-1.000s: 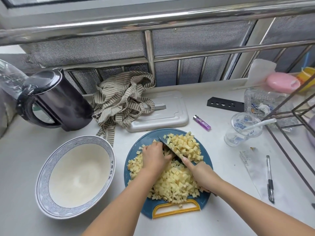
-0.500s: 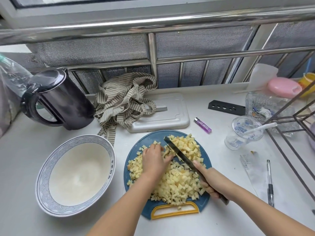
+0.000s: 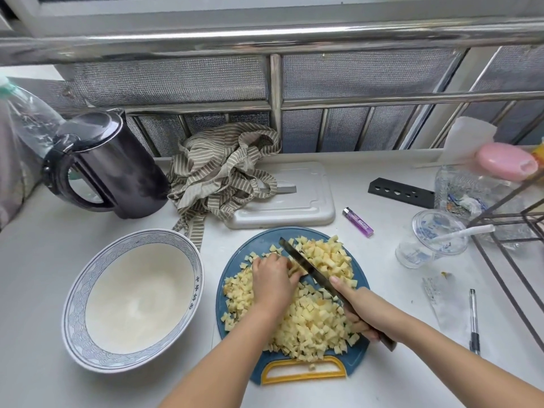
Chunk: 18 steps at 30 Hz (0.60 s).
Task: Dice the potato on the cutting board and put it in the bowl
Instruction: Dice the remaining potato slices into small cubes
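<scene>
Right grip (image 3: 357,307) wrapped round knife (image 3: 306,266) handle, forefinger on spine. Left grip (image 3: 273,285) curled, pinning potato dice (image 3: 312,319), blade just right of it, so easy nick on a slip. Heap under both grips on cutting board (image 3: 256,242), could scatter onto table (image 3: 35,260). Bowl (image 3: 75,307) waiting left of left grip.

This is a home kitchen, set by a window guarded by a steel railing (image 3: 294,39) and mesh screen (image 3: 176,81). A white worktop (image 3: 44,275) carries an electric kettle (image 3: 117,169), a crumpled striped apron (image 3: 220,172), a porcelain bowl (image 3: 70,313), and a blue cutting board (image 3: 256,242) heaped with diced potato (image 3: 309,319) under a knife (image 3: 306,267). A lighter (image 3: 357,222) lies nearby.
</scene>
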Available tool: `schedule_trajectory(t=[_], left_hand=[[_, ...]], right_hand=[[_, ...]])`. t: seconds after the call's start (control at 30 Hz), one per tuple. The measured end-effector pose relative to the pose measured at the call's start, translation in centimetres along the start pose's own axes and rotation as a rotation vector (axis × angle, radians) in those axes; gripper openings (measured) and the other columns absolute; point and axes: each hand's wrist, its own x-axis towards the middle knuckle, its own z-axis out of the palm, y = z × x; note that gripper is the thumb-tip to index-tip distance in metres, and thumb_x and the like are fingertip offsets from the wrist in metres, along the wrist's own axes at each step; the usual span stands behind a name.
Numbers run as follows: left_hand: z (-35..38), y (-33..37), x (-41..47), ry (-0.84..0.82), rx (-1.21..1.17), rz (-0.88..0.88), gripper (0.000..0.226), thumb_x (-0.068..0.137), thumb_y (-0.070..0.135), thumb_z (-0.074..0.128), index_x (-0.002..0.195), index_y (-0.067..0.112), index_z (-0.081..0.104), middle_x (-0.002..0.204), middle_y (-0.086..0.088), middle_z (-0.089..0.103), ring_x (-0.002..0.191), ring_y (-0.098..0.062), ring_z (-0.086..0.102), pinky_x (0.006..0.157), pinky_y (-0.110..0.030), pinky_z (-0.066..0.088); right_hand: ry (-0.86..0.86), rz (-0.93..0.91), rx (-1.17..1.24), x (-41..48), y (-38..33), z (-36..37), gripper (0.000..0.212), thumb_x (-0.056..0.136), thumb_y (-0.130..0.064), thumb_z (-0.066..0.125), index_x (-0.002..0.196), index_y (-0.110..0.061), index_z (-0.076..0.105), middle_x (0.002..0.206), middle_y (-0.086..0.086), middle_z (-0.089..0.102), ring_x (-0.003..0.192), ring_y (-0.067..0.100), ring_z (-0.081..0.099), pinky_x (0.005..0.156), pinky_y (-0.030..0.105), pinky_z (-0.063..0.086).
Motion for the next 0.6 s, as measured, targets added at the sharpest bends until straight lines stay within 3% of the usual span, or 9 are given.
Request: schedule_trajectory(t=[0.13, 0.6], left_hand=[[0.23, 0.07, 0.25, 0.011, -0.005, 0.008, 0.028, 0.089, 0.045, 0.060, 0.100, 0.021, 0.067, 0.105, 0.009, 0.063, 0.104, -0.009, 0.054, 0.119, -0.038, 0.015], [0.41, 0.23, 0.51, -0.007, 0.024, 0.013, 0.025, 0.091, 0.041, 0.059, 0.104, 0.022, 0.067, 0.109, 0.009, 0.064, 0.107, -0.007, 0.054, 0.119, -0.035, 0.005]], right_hand=[[-0.029, 0.006, -0.008, -0.13, -0.28, -0.62, 0.067, 0.084, -0.076, 0.034, 0.050, -0.018, 0.029, 0.043, -0.001, 0.029, 0.034, 0.015, 0.026, 0.036, 0.021, 0.027], [-0.096, 0.099, 0.010, 0.52, -0.35, -0.70, 0.066, 0.082, -0.078, 0.034, 0.050, -0.020, 0.030, 0.045, -0.002, 0.030, 0.036, 0.014, 0.025, 0.036, 0.020, 0.026]])
